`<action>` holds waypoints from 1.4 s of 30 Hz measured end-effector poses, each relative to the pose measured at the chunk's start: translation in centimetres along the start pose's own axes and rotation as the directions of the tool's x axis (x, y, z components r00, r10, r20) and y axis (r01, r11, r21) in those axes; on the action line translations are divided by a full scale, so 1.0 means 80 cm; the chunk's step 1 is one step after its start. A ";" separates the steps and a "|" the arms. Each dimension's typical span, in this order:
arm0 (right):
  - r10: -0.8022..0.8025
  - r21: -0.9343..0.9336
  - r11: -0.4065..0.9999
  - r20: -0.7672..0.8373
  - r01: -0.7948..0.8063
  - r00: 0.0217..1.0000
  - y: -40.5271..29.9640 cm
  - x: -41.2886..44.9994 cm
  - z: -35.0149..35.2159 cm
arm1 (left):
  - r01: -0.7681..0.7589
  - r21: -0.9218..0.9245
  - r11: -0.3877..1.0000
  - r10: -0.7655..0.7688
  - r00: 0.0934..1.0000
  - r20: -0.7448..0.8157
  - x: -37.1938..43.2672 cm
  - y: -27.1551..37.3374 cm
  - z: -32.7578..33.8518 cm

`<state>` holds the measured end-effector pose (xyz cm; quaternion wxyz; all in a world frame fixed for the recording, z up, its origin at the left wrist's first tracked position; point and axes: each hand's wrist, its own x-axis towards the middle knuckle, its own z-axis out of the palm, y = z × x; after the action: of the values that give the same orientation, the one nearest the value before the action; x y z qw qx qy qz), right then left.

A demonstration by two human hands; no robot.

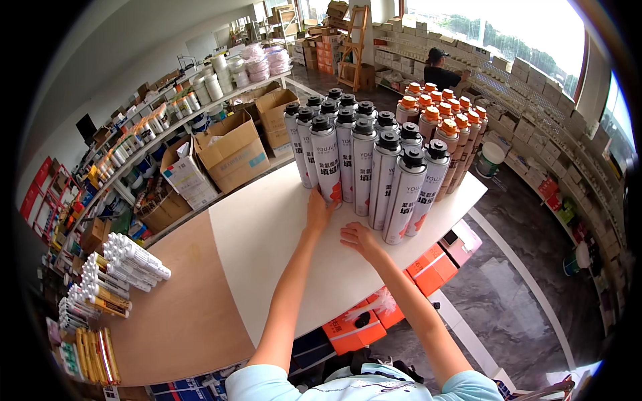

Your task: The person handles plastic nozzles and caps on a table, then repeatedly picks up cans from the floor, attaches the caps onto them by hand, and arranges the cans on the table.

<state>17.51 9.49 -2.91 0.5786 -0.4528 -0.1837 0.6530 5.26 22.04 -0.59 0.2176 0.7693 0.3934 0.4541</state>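
White aerosol foam cans (pixel 362 165) with black caps stand upright in a close group on the white tabletop (pixel 271 240). Low on one front can (pixel 326 165), my left hand (pixel 320 209) has its fingers and thumb around the base. My right hand (pixel 357 237) is just above the board, fingers spread and bent, close to the foot of the cans and holding nothing. Behind and right of the white cans, a second group of brown cans (pixel 454 145) with orange caps stands at the table's far right end.
White and gold sealant cartridges (pixel 135 260) stand on the tan board at left. Open cardboard boxes (pixel 233 150) lie beyond the table beside a loaded shelf. Orange boxes (pixel 434 269) sit below the near edge. A person (pixel 441 70) is at the far shelves, near a wooden ladder (pixel 354 47).
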 end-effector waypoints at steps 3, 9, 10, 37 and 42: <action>-0.009 0.005 1.000 0.019 0.009 1.000 0.004 0.000 -0.004 | 0.013 -0.019 1.000 -0.013 1.000 -0.020 -0.002 0.006 0.000; 0.007 0.008 1.000 0.004 -0.007 1.000 0.009 0.002 -0.008 | 0.039 0.045 0.998 -0.039 0.999 0.006 -0.002 0.005 0.001; 0.010 0.010 1.000 0.001 -0.010 1.000 0.009 0.000 -0.009 | 0.042 0.045 0.998 -0.043 0.999 0.010 -0.003 0.006 0.002; -0.727 -0.798 0.473 -0.114 0.374 0.677 0.002 -0.344 -0.175 | 0.048 -0.168 0.985 0.051 0.841 0.538 -0.276 0.298 0.065; -0.735 -0.806 0.523 -0.263 0.277 0.625 0.028 -0.411 -0.260 | 0.039 -0.185 0.982 0.089 0.766 0.636 -0.333 0.343 0.128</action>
<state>30.27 -27.30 -3.03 0.5599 -0.7305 -0.3616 0.1489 17.93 -15.47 -0.70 0.4039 0.8593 0.2405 0.2016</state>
